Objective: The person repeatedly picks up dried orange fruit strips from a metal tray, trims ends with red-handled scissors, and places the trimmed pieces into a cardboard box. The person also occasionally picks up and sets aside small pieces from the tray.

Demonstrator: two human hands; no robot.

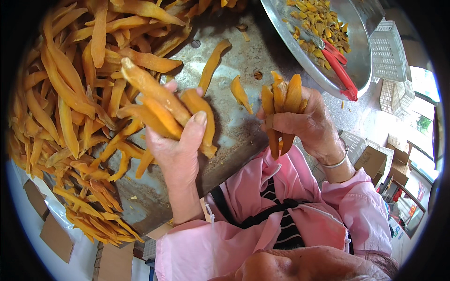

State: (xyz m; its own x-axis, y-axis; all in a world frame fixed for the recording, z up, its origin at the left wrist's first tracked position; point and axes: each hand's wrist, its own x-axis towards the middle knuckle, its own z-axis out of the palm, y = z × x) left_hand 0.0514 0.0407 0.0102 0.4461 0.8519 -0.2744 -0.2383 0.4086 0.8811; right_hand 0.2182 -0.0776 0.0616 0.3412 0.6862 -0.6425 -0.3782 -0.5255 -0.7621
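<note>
My left hand (175, 147) grips several orange dried strips (158, 95), which look like dried sweet potato. The thumb presses across them, and one long strip with a pale tip points up and left. My right hand (306, 123) is closed around a small bundle of similar strips (280, 95), held upright above the table's near edge. Between the hands, a short loose piece (240, 95) and a longer strip (215, 63) lie on the worn metal table (225, 165). A large heap of strips (77, 84) covers the table's left side, close to my left hand.
At the upper right, a metal pan (364, 66) holds small cut pieces (321, 21) and red-handled cutters (339, 66), whose handles reach its rim. Beyond it are white plastic crates (388, 52). Cardboard boxes (371, 161) stand at the right, and more cardboard (58, 235) lies at the lower left.
</note>
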